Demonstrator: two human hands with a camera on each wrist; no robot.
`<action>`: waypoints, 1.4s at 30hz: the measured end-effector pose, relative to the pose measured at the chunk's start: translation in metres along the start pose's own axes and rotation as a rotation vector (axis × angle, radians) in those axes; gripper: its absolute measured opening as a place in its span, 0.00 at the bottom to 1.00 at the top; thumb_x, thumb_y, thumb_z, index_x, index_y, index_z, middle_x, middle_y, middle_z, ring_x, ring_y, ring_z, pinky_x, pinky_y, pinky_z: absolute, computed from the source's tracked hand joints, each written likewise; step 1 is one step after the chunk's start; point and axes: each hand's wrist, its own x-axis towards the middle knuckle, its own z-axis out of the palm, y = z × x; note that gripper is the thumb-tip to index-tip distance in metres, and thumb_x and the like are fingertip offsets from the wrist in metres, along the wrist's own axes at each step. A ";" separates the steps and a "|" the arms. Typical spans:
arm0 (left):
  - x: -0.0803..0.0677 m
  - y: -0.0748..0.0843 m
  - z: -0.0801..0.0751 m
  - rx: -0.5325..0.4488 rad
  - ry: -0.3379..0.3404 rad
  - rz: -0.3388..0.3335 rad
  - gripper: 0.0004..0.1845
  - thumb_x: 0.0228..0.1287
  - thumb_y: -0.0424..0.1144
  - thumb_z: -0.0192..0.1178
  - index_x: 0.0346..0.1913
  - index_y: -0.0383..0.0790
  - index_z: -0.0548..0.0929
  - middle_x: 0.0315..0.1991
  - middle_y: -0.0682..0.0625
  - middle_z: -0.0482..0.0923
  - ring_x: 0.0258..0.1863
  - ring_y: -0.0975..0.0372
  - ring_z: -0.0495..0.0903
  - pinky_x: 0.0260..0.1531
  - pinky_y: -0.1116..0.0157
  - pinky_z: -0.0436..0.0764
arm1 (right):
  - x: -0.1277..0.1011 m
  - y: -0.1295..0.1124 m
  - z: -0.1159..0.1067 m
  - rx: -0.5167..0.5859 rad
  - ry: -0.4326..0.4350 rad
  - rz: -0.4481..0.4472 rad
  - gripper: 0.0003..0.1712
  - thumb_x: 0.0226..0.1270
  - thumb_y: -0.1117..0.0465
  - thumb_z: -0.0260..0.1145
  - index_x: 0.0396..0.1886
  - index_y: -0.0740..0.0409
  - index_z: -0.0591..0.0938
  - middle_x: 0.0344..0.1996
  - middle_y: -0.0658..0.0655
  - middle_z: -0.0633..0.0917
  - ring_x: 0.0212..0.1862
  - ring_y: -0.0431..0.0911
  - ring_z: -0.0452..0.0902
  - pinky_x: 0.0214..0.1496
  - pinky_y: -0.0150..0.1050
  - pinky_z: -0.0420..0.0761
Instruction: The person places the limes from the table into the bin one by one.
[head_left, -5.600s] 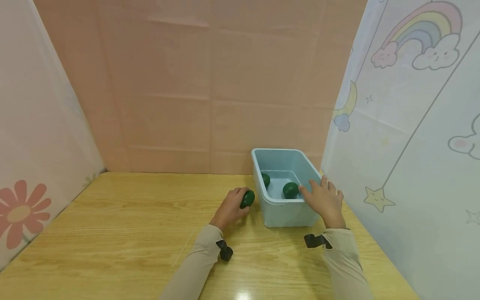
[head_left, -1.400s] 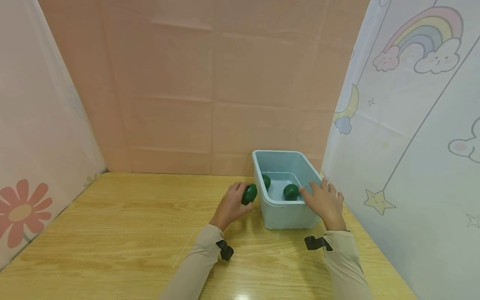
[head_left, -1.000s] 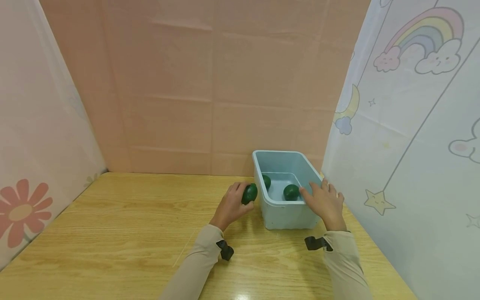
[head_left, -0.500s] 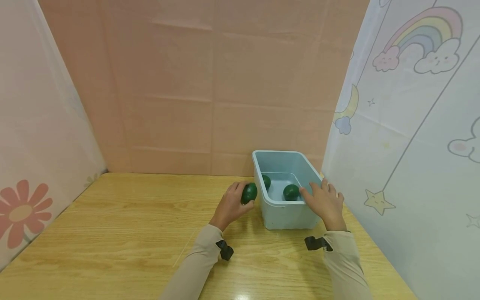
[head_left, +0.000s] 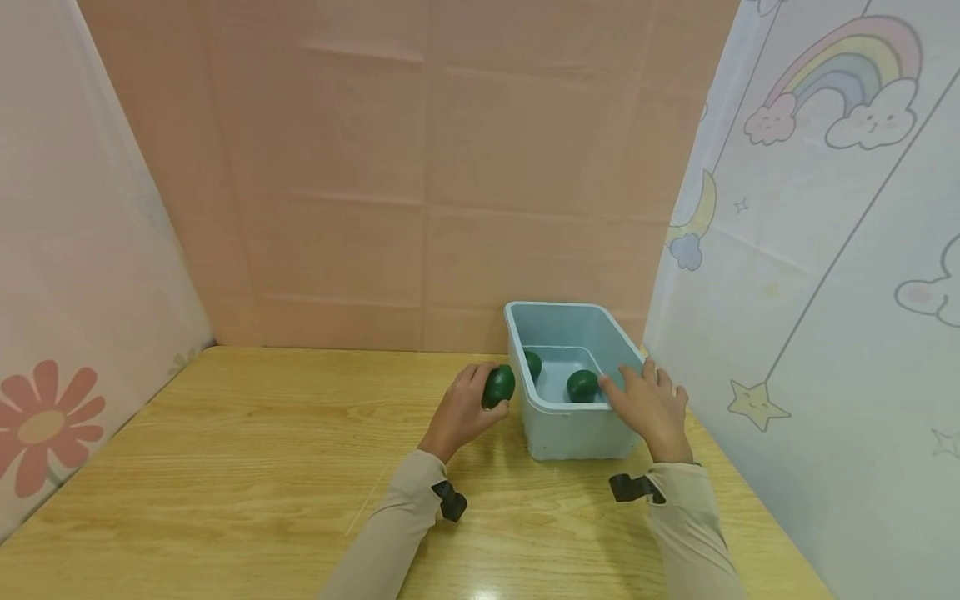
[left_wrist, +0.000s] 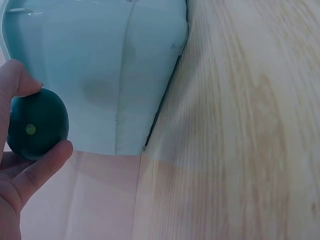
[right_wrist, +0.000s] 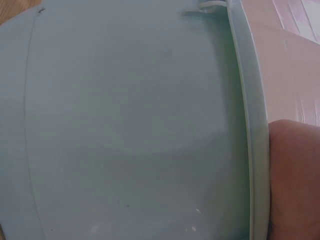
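Head view looking down from above; both wrist views pressed close beside the fingers, sharing the blue bin wall.

Bright, even light — table glare; wrist views soft.

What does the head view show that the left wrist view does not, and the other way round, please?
Only the head view shows the right hand resting on the bin's rim, two green fruits inside the bin, and the cartoon curtain. Only the left wrist view shows the pale dot on the held fruit's end. Both show the left hand holding a green fruit beside the blue bin on the wooden table.
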 end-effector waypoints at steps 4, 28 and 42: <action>0.000 0.001 0.000 -0.002 0.005 0.004 0.29 0.59 0.42 0.66 0.63 0.37 0.74 0.54 0.41 0.76 0.48 0.53 0.78 0.45 0.55 0.83 | 0.000 0.003 0.001 -0.002 -0.001 -0.002 0.44 0.77 0.34 0.43 0.74 0.66 0.64 0.73 0.82 0.46 0.71 0.78 0.43 0.63 0.78 0.44; 0.001 0.003 -0.001 0.032 0.025 0.049 0.29 0.58 0.37 0.68 0.63 0.40 0.74 0.58 0.41 0.74 0.53 0.52 0.77 0.49 0.53 0.83 | 0.000 0.001 0.002 -0.003 0.014 -0.005 0.42 0.77 0.36 0.45 0.74 0.65 0.65 0.73 0.82 0.47 0.71 0.78 0.44 0.63 0.78 0.45; 0.001 0.004 -0.001 0.050 0.034 0.071 0.29 0.58 0.36 0.68 0.63 0.41 0.74 0.58 0.41 0.74 0.53 0.51 0.76 0.50 0.54 0.82 | -0.002 0.002 0.000 -0.007 0.007 -0.006 0.43 0.77 0.35 0.44 0.73 0.66 0.65 0.73 0.83 0.47 0.71 0.78 0.44 0.62 0.78 0.45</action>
